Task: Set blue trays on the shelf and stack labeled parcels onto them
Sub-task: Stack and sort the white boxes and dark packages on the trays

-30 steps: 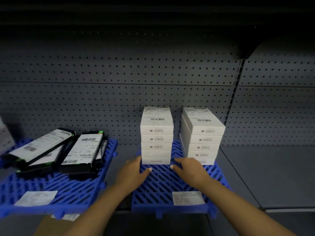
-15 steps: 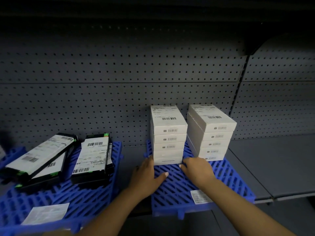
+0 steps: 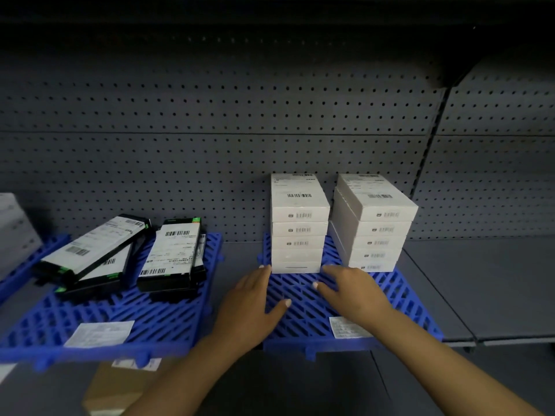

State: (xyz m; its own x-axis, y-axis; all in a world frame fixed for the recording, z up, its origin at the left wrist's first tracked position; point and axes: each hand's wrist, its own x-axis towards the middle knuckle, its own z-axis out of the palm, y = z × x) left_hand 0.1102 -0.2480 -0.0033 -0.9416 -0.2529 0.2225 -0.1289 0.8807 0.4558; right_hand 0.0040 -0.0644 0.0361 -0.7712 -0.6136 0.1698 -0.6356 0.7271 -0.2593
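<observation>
A person's left hand (image 3: 250, 307) and right hand (image 3: 354, 291) lie flat with fingers spread and holding nothing on a blue tray (image 3: 399, 298) at lower centre of the frame, fingertips at the foot of the left stack of white parcels (image 3: 297, 223). A second white stack (image 3: 375, 223) stands just right of it on the same tray. At lower left, black labeled parcels (image 3: 168, 253) lie askew on another blue tray (image 3: 120, 313) on the grey shelf (image 3: 480, 280).
</observation>
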